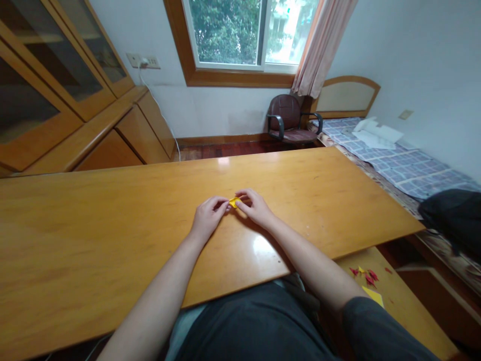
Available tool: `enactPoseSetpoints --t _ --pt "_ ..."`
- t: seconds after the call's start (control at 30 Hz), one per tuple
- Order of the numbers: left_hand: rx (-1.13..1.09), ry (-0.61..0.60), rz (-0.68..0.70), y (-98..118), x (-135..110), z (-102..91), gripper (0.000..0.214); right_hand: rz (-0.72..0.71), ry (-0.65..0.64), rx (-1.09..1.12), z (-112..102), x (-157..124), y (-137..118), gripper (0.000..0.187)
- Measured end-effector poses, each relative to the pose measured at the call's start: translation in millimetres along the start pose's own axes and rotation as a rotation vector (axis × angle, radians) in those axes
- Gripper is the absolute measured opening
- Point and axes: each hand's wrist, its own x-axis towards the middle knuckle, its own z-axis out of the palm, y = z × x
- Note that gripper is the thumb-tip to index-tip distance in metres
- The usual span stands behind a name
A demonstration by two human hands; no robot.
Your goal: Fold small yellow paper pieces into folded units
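A small folded piece of yellow paper (pixel 234 201) lies on the wooden table (pixel 112 225) in front of me. My left hand (pixel 208 215) pinches its left end with curled fingers. From the right, my right hand (pixel 255 206) presses and pinches its other end. Most of the paper is hidden between the fingertips of both hands.
A lower wooden surface at the right holds several small red and yellow paper pieces (pixel 366 278) and a yellow sheet (pixel 373 295). A bed (pixel 406 165) runs along the right wall with a dark bag (pixel 454 215). A chair (pixel 291 120) stands under the window. Cabinets (pixel 67 100) line the left.
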Motion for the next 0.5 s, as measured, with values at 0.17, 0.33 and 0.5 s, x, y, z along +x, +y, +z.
enactPoseSetpoints --t 0.17,0.33,0.5 --pt "0.115 0.030 0.097 3.2 -0.2 -2.6 0.016 0.062 -0.077 0.101 1.4 -0.4 2.4 0.028" --pt "0.025 0.014 0.053 5.3 -0.3 -2.2 0.017 0.109 -0.052 0.227 1.8 -0.2 4.6 0.026" --pt "-0.078 -0.020 -0.005 3.3 -0.3 0.5 0.016 0.133 -0.039 0.299 2.9 -0.4 8.0 0.020"
